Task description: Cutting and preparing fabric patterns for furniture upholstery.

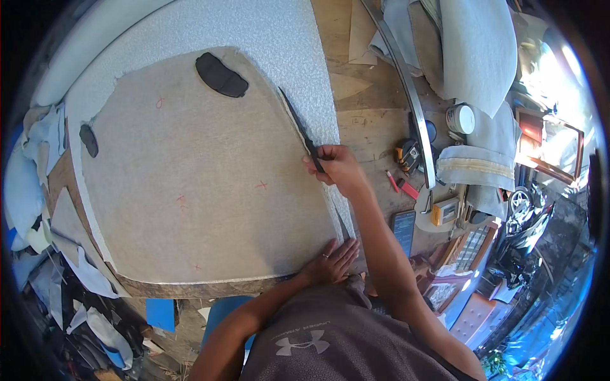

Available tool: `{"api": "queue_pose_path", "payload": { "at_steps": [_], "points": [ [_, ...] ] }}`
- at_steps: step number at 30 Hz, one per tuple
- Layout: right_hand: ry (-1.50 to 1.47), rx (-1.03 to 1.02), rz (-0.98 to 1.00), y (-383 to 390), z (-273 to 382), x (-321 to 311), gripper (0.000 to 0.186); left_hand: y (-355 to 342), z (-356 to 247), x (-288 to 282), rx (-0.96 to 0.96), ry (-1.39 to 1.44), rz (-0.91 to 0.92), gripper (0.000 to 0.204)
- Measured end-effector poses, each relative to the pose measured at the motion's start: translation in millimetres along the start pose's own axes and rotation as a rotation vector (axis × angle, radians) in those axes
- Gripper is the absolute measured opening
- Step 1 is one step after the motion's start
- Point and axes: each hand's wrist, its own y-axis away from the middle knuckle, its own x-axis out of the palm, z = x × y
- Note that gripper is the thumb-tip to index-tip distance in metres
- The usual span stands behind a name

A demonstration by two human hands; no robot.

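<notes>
My right hand (pixel 338 170) is closed around the handles of long black scissors (pixel 297 122). Their blades point away from me along the right edge of a beige template sheet (pixel 210 140) with small red marks. Under that sheet lies pale speckled fabric (pixel 279 38), and a narrow slit runs through it between my two hands. My left hand (pixel 333 260) rests flat, fingers stretched out, on the fabric at the near right corner. Two dark flat weights, one large (pixel 221 75) and one small (pixel 89 140), lie on the sheet.
Right of the fabric are a curved metal strip (pixel 413 108), a tape measure (pixel 408 154), a red marker (pixel 392 181), a phone (pixel 403 230), a yellow box (pixel 445 211) and a white tub (pixel 460 119). Fabric scraps (pixel 89 273) pile up left. A rolled length (pixel 82 51) lies far left.
</notes>
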Motion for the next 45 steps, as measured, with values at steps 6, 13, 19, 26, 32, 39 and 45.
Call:
{"api": "queue_pose_path", "payload": {
  "at_steps": [6,13,19,26,32,39,45],
  "points": [
    [-0.057,-0.026,-0.04,-18,17,8,0.023,1,4,1,-0.003,0.01,-0.028,0.074],
    [0.032,0.0,-0.035,-21,26,6,0.025,0,2,-2,-0.031,0.016,-0.055,0.07],
    [0.072,-0.019,-0.006,-46,52,13,0.023,-1,4,-7,-0.035,0.041,-0.044,0.062],
    [0.084,0.003,0.001,-53,50,7,0.029,-2,5,-7,-0.011,-0.074,-0.032,0.071],
    [0.132,0.002,-0.015,-59,61,11,0.026,-1,4,-4,-0.036,-0.067,-0.048,0.073],
    [0.149,-0.019,-0.006,-67,66,14,0.023,-2,-1,-5,-0.091,0.057,-0.063,0.069],
    [0.155,-0.017,0.018,-72,68,8,0.024,0,27,-38,-0.135,0.826,-0.073,0.059]
  ]
}}
